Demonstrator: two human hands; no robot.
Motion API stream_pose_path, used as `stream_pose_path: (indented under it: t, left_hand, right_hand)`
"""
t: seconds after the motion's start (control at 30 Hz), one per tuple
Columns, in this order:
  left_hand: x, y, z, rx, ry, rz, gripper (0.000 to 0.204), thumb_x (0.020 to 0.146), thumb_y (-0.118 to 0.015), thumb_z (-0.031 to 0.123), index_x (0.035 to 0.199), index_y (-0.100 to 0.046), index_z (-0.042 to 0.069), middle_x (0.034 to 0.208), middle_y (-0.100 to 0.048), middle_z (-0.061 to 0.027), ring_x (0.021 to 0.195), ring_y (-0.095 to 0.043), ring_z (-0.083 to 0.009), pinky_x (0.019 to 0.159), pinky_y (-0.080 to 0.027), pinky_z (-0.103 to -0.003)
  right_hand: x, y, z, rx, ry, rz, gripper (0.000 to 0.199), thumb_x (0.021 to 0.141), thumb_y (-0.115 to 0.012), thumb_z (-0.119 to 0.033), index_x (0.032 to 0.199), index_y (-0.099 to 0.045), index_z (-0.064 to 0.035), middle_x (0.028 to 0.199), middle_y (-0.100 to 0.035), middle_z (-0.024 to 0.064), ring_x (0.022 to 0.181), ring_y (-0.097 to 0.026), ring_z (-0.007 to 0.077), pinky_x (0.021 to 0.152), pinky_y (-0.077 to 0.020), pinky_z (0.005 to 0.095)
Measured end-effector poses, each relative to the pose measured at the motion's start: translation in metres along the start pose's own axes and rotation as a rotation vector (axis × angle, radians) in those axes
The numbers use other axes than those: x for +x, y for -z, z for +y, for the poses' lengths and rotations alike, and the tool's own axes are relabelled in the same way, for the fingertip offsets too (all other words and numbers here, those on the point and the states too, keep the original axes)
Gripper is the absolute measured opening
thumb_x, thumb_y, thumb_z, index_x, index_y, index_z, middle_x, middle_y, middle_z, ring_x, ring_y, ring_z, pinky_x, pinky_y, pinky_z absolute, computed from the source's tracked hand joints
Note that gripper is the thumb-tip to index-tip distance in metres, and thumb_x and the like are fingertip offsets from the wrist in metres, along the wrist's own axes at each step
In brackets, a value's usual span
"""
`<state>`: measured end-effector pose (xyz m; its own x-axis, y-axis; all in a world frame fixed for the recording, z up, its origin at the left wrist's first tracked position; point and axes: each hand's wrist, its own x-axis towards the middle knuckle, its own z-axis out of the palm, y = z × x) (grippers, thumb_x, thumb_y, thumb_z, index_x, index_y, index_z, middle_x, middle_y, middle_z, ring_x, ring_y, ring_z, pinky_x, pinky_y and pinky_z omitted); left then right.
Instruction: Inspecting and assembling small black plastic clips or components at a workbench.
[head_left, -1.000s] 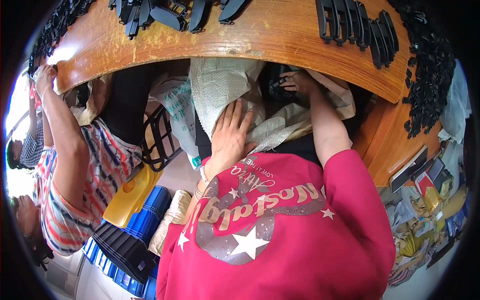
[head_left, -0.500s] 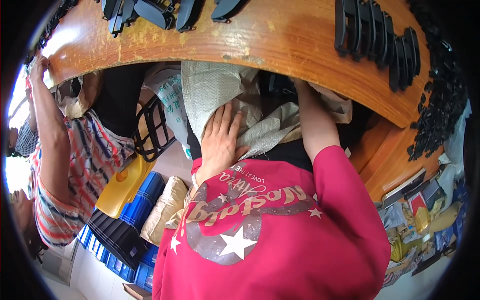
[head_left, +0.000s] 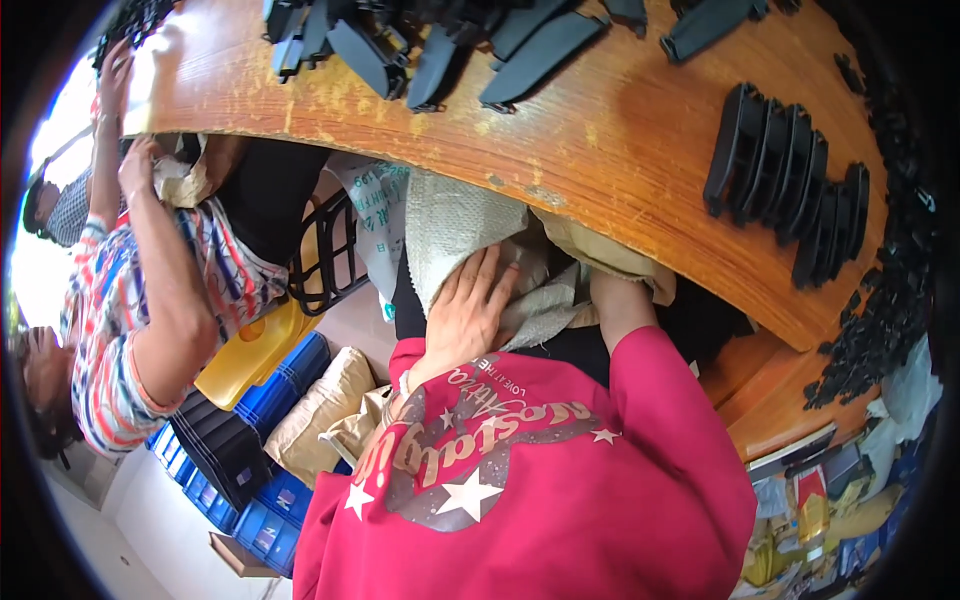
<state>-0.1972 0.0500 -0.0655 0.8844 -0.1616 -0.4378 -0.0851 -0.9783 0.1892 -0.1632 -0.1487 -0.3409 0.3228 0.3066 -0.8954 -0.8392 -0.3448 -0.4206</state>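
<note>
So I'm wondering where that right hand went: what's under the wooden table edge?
Under the wooden table lies a woven sack, with the left hand flat on it. The right forearm runs into the shadow below the edge, so that hand and whatever it touches are hidden.

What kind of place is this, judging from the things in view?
Probably a small workshop or assembly room. A worn wooden table holds rows of identical black plastic parts, blue crates are stacked on the floor, and the left hand presses a woven sack under the table.

Workshop, wooden bench [head_left: 620,150], black plastic parts [head_left: 790,190]
</note>
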Motion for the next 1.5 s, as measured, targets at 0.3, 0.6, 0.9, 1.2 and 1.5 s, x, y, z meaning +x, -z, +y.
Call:
stream_pose_path:
  t: [0.3, 0.6, 0.9, 1.2, 1.5]
  left_hand:
    - [0.082, 0.026, 0.008, -0.136, -0.350, 0.009, 0.060, 0.077, -0.058, 0.006, 0.136, -0.047, 0.007, 0.138, -0.047, -0.0222, 0.095, -0.063, -0.0338, 0.082, -0.051, -0.040]
    - [0.155, 0.036, -0.021, -0.270, -0.382, 0.246, 0.029, 0.094, -0.046, 0.019, 0.114, -0.062, 0.006, 0.112, -0.063, -0.0202, 0.102, -0.061, -0.0383, 0.086, -0.049, -0.044]
    - [0.145, 0.051, -0.040, -0.054, -0.196, -0.128, 0.032, 0.085, -0.063, 0.024, 0.114, -0.064, 0.010, 0.104, -0.067, -0.0177, 0.096, -0.063, -0.0361, 0.085, -0.048, -0.044]
    - [0.100, 0.017, -0.068, 0.266, -0.211, -0.016, 0.061, 0.085, -0.058, 0.016, 0.140, -0.043, 0.037, 0.149, -0.033, -0.0230, 0.136, -0.034, -0.0405, 0.109, -0.032, -0.050]
    - [0.046, 0.005, -0.074, 0.114, -0.167, 0.184, 0.049, 0.088, -0.049, 0.012, 0.135, -0.050, 0.024, 0.132, -0.052, -0.0256, 0.124, -0.049, -0.0402, 0.105, -0.038, -0.044]
  right_hand:
    - [0.077, 0.064, -0.025, -0.047, -0.023, -0.027, 0.036, 0.090, -0.059, -0.030, 0.118, -0.055, -0.0085, 0.104, -0.065, 0.0068, 0.089, -0.065, 0.0206, 0.078, -0.0549, 0.0371]
    - [-0.008, 0.060, -0.084, -0.009, -0.064, -0.176, 0.046, 0.078, -0.078, -0.026, 0.113, -0.056, -0.0045, 0.096, -0.063, 0.0073, 0.086, -0.064, 0.0208, 0.075, -0.0578, 0.0387]
    - [-0.029, 0.056, -0.096, -0.040, 0.001, -0.179, 0.049, 0.076, -0.080, -0.027, 0.112, -0.058, -0.0019, 0.097, -0.060, 0.0078, 0.092, -0.061, 0.0201, 0.080, -0.0571, 0.0373]
    - [-0.016, 0.081, -0.117, -0.292, 0.111, 0.353, 0.035, 0.076, -0.067, -0.029, 0.098, -0.064, -0.0028, 0.074, -0.063, 0.0091, 0.053, -0.060, 0.0228, 0.044, -0.0500, 0.0391]
    - [0.046, 0.094, -0.147, -0.832, 0.202, 0.299, 0.037, 0.078, -0.067, -0.025, 0.105, -0.061, 0.0000, 0.079, -0.065, 0.0139, 0.060, -0.063, 0.0285, 0.054, -0.0529, 0.0419]
